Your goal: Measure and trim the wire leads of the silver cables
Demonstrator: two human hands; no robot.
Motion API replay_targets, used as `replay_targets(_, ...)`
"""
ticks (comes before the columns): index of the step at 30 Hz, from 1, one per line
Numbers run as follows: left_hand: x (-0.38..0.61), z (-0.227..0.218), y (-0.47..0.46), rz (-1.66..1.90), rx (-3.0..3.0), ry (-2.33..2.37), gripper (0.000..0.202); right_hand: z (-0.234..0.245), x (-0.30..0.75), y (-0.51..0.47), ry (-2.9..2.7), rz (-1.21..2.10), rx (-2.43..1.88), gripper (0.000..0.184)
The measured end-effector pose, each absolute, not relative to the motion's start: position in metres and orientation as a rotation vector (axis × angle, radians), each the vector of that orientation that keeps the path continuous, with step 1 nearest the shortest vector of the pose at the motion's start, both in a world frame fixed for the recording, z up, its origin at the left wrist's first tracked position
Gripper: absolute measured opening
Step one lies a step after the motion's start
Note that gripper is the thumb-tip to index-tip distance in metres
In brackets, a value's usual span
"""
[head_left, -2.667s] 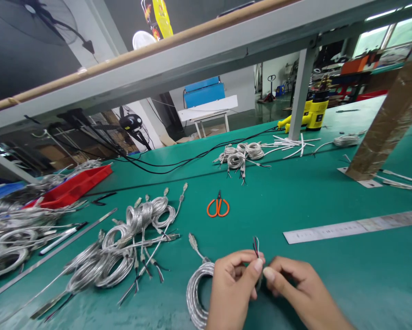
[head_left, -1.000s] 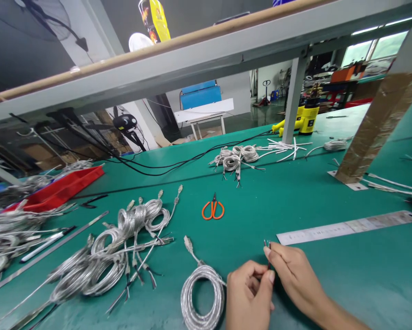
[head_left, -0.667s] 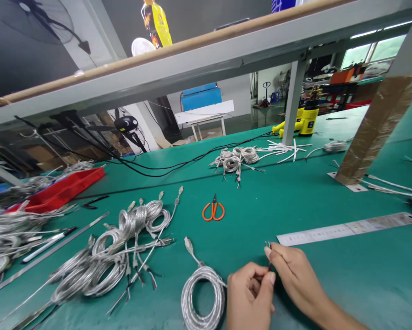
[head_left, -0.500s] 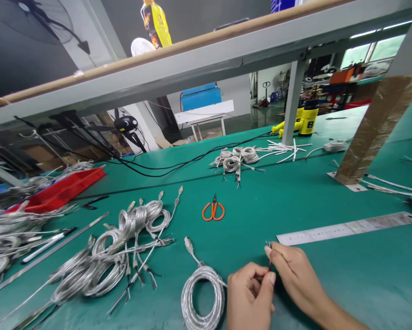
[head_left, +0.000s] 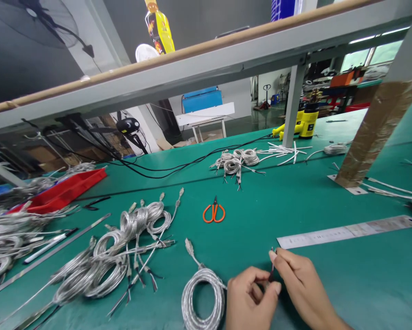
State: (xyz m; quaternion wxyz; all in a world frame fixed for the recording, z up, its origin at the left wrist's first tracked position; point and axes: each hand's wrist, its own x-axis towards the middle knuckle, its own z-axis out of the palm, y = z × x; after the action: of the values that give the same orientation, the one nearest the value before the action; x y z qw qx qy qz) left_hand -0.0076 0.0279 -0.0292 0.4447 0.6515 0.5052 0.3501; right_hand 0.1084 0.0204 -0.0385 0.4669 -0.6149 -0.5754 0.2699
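At the bottom of the head view my left hand (head_left: 251, 300) is curled shut around the stripped end of a coiled silver cable (head_left: 202, 299), which lies on the green table (head_left: 295, 201) just left of it. My right hand (head_left: 300, 284) pinches the thin red and dark inner wires (head_left: 271, 272) that stick up between the two hands. The cable's metal plug (head_left: 189, 246) points away from me, towards the scissors.
Orange-handled scissors (head_left: 213, 212) lie beyond the hands. A steel ruler (head_left: 346, 232) lies to the right. Several coiled cables (head_left: 123, 247) are heaped at left, a red tray (head_left: 63, 191) behind them. More coils (head_left: 238, 160), a yellow tool (head_left: 304, 121) and a taped post (head_left: 372, 135) stand farther back.
Both hands have slid lower and slightly right in the view and stayed closed on the wire ends. Since the earliest frame the right hand has drawn along the wires, away from the left.
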Motion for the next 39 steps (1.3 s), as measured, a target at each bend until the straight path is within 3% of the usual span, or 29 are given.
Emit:
replay_targets(3,-0.010,-0.029,0.028,0.935,1.626,1.292,0.015,-0.033,0.107,0.016,-1.456,0.719,-1.436,0.036)
replay_targets(5,-0.012,-0.028,0.028,1.012,1.672,1.320,0.008,-0.030,0.108,0.015,-1.500,0.762,-1.372,0.036)
replay_targets(10,-0.020,-0.027,0.028,1.130,1.799,1.328,0.023,-0.024,0.113,0.018,-1.484,0.907,-1.223,0.022)
replay_targets(18,-0.029,-0.018,0.032,0.876,1.481,1.077,0.039,-0.011,0.115,0.023,-1.441,1.104,-1.042,0.029)
replay_targets(27,-0.028,-0.014,0.033,0.900,1.477,0.993,0.041,-0.020,0.111,0.026,-1.116,1.126,-0.955,0.003)
replay_targets(32,-0.025,-0.024,0.028,1.010,1.665,1.126,0.031,-0.015,0.104,0.023,-1.055,1.074,-0.950,0.002)
replay_targets(39,-0.025,-0.003,0.029,1.198,1.897,1.117,0.017,-0.014,0.103,0.019,-0.958,1.019,-1.047,0.010)
